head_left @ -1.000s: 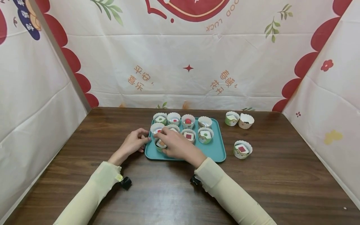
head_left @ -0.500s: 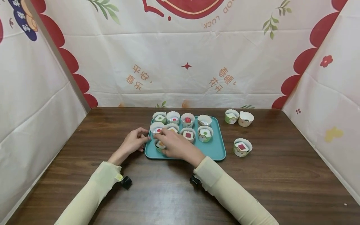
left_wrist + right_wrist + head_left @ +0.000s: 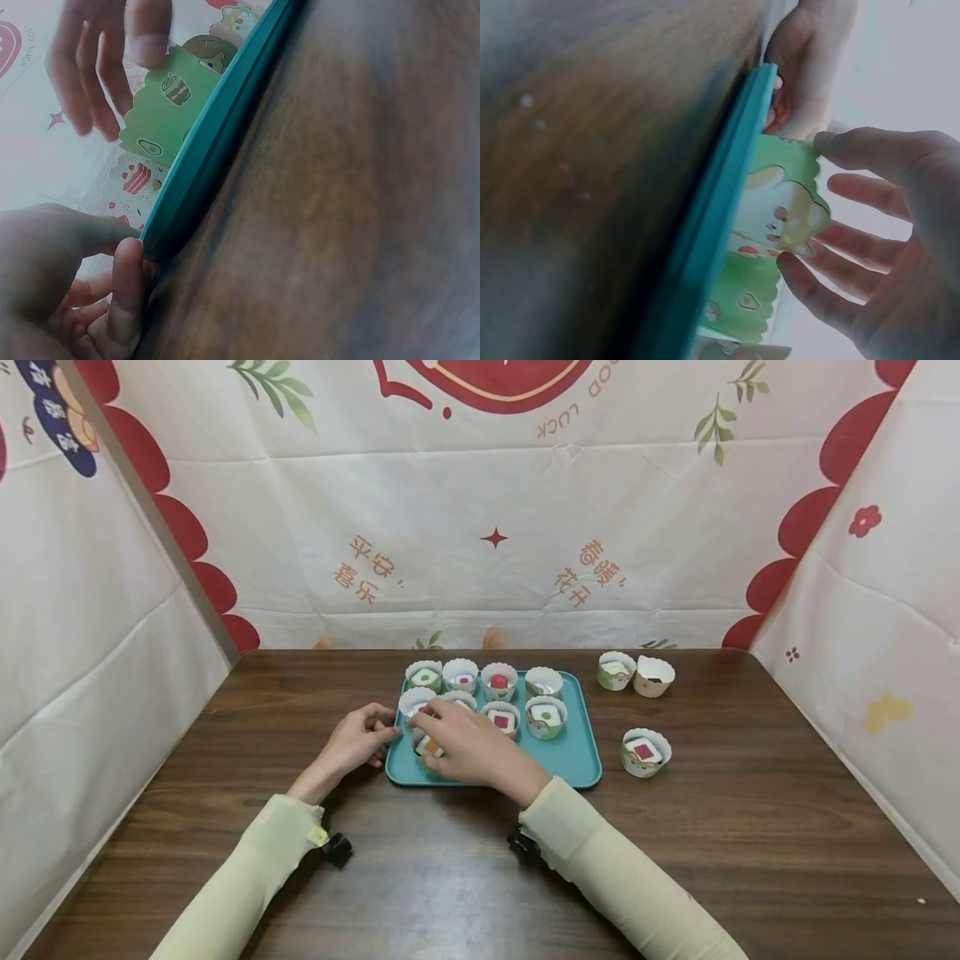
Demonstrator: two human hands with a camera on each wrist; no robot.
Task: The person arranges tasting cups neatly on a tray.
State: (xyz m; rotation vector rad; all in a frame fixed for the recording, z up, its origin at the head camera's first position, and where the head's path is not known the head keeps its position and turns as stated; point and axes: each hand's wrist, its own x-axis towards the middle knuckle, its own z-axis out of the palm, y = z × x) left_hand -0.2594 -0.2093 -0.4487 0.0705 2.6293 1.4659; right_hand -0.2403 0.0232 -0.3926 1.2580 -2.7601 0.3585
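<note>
My left hand pinches the left rim of the teal tray between thumb and a finger, which the left wrist view shows close up. Over the tray's front left part is my right hand, its fingers spread around a green paper baking cup. Its thumb is at the cup's scalloped rim, while the other fingers look loose. Inside that cup sits a white piece with an orange patch. Behind the right hand, a cup with a red-marked piece is partly hidden.
Several more filled paper cups stand on the tray, among them one with a red ball and one with a green-marked piece. Off the tray, to the right, are a cup with a red square piece and two cups farther back, including a green one.
The right hand has shifted only slightly over the front left cup. My left hand stays at the tray's rim. The whole head view has drifted a little.
</note>
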